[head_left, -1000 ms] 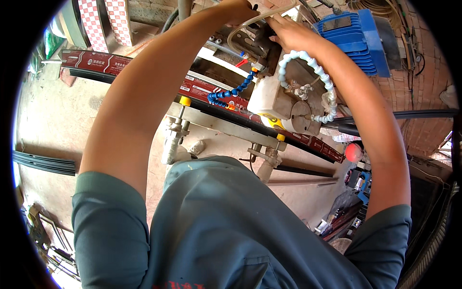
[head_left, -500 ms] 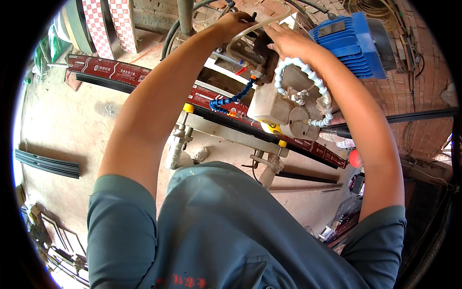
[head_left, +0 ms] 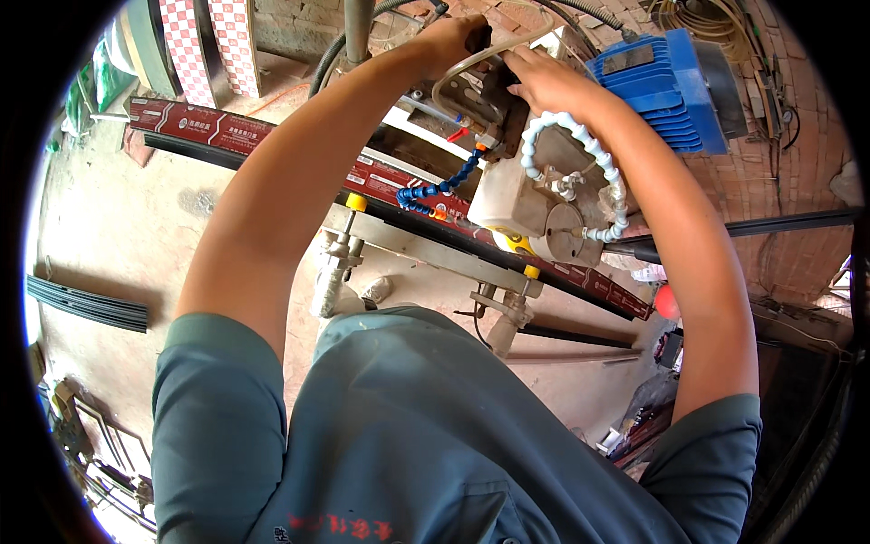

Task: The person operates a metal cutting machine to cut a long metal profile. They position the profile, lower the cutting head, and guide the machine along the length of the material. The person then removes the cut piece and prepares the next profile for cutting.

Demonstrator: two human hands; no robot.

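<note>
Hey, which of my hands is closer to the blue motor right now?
Right. Your right hand is just left of the blue motor; your left hand is farther off to its left.

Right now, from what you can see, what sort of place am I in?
Most likely a workshop, judging by the blue finned motor, the machine with its blue segmented hose, and the long red-wrapped bar running across behind your arm.
</note>
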